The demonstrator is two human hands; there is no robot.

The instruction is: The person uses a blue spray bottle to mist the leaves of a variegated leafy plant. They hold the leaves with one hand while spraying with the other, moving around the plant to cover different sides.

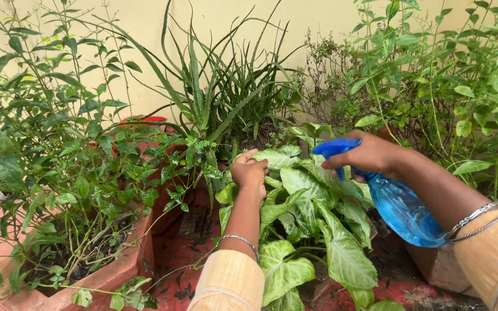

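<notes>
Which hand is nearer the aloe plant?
Left. The left hand sits just below the aloe plant, among pale leaves; the right hand holds the blue spray bottle farther right.

The spray bottle [402, 210] nozzle seems hidden behind the right hand [370, 155]; planter [110, 276] cut off.

There are two hands in view: the left hand [249, 171] and the right hand [370, 155]. There is one spray bottle [402, 207], blue and see-through, with one blue spray head [335, 148]. The bracelets are three: one on the left wrist [238, 238] and two thin ones on the right wrist [475, 222]. Two yellow sleeves [229, 283] can be seen. I count one terracotta planter [110, 275] at the left, and one red pot [142, 121] behind the leaves. There is one aloe plant [208, 98] and one plant with wide pale-green leaves [312, 230]. The other bushes overlap too much to count them surely.
</notes>
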